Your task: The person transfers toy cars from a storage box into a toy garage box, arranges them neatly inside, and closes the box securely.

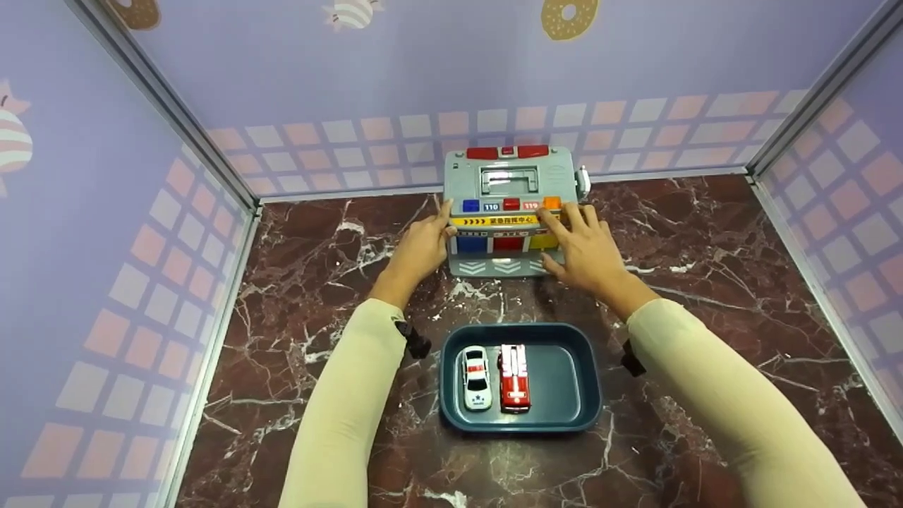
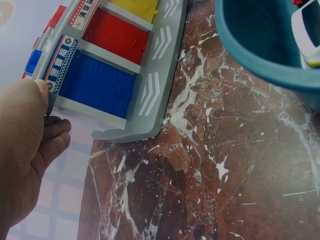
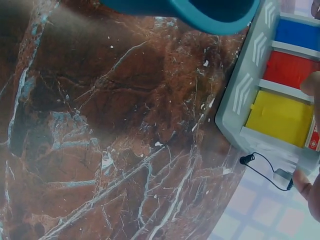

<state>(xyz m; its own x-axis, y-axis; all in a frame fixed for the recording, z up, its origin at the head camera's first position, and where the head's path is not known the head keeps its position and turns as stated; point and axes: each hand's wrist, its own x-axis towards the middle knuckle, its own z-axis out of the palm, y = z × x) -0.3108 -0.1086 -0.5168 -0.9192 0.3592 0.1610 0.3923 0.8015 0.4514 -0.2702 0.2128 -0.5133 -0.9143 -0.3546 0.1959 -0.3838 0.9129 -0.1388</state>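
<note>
A grey toy garage (image 1: 458, 185) with blue, red and yellow doors stands against the back wall, its chevron-marked ramp facing me. My left hand (image 1: 422, 247) grips its left front edge; in the left wrist view the thumb lies against the blue-checked sign and the other fingers curl behind the side. At the right front corner, my right hand (image 1: 589, 250) holds the garage, fingers spread over the top by the orange button and thumb lower at the front. In the right wrist view only parts of its fingers (image 3: 302, 185) show, near the yellow door (image 3: 280, 119).
Nearer to me sits a dark blue tray (image 1: 591, 381) holding a white toy police car (image 1: 477, 388) and a red toy fire truck (image 1: 515, 388). A black cord (image 3: 267, 177) loops beside the garage's right side. Patterned walls (image 1: 494, 77) enclose the marbled tabletop (image 1: 317, 282).
</note>
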